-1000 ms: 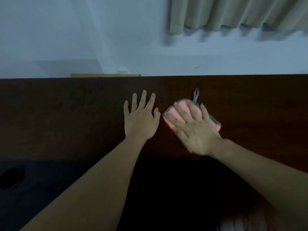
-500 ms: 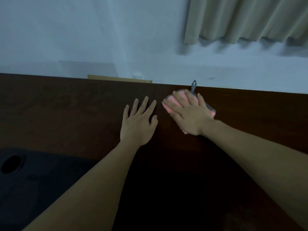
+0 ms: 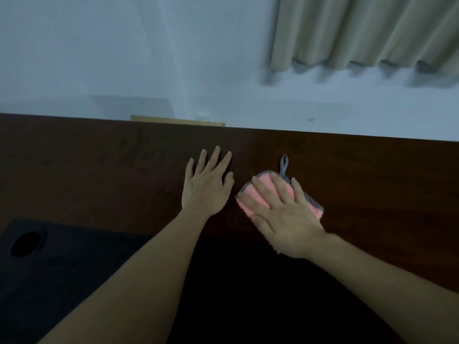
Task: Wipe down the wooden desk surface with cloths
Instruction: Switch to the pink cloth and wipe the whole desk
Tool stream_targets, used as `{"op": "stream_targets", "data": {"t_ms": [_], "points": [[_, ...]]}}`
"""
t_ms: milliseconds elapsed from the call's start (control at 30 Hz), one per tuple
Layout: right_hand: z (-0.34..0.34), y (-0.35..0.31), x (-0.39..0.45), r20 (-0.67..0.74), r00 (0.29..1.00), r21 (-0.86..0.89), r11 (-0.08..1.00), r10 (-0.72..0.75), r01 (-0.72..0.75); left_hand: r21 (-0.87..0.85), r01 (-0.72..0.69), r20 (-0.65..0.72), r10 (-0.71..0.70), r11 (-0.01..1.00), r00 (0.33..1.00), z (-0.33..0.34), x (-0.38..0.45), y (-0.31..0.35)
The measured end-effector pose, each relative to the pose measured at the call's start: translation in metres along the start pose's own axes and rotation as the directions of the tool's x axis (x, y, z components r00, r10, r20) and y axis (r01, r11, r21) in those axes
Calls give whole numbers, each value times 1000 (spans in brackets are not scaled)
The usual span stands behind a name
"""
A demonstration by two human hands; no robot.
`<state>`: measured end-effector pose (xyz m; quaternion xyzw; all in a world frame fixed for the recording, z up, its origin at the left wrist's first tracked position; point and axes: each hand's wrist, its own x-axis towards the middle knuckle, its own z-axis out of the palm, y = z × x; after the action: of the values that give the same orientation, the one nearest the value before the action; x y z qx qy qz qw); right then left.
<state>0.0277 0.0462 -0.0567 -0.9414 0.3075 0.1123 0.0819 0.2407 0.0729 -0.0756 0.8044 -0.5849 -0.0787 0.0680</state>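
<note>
A dark brown wooden desk [image 3: 99, 170] spans the view. On it lies a pink cloth [image 3: 264, 188] with a grey-and-white patterned border and a small hanging loop pointing toward the wall. My right hand [image 3: 285, 214] lies flat on the cloth with straight, spread fingers pressing it onto the wood; the hand covers most of the cloth. My left hand [image 3: 207, 184] rests flat on the bare desk just left of the cloth, fingers straight and slightly spread, holding nothing.
A dark mat or panel [image 3: 62, 256] with a round hole [image 3: 24, 244] covers the desk's near left. Behind the far desk edge rises a pale wall, with a beige curtain [image 3: 360, 31] at the upper right and a thin tan strip [image 3: 177, 120] along the edge.
My right hand has slid the pink cloth back from the far desk edge toward me and slightly right. My left hand has stayed flat in about the same spot.
</note>
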Motion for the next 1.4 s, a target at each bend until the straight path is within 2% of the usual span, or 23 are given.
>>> {"op": "stream_targets", "data": {"t_ms": [133,267,367,567,700,867,1000,1067,1267,1400], "points": [[0,-3,0,7,1000,16,1000,27,-27,-20,-10,62,11,1000,998,-3,1,-3],[-8,-2,24,12,992,34,992,123,-124,-115,-51,94,62,992,994,-15,4,-18],[-15,6,64,-20,980,28,980,198,-197,-55,-93,84,97,994,992,-24,7,-42],[-31,19,140,-49,943,44,944,329,-327,-1,-54,79,54,999,995,-40,15,-103],[-29,8,127,-38,958,8,959,285,-284,-4,-64,122,64,998,990,-35,11,-121],[-14,-35,68,10,993,13,993,114,-114,23,-56,68,55,998,996,-25,11,-122],[-14,-31,65,20,997,18,997,76,-76,16,-71,59,70,997,996,-25,11,-124],[-18,-18,86,0,996,14,996,85,-85,12,-70,56,69,997,996,-25,11,-125],[-39,21,177,-68,966,23,969,248,-247,3,-59,63,59,998,996,-25,10,-124],[-43,14,184,-51,961,23,962,273,-272,7,-56,78,55,998,995,-27,10,-122]]}}
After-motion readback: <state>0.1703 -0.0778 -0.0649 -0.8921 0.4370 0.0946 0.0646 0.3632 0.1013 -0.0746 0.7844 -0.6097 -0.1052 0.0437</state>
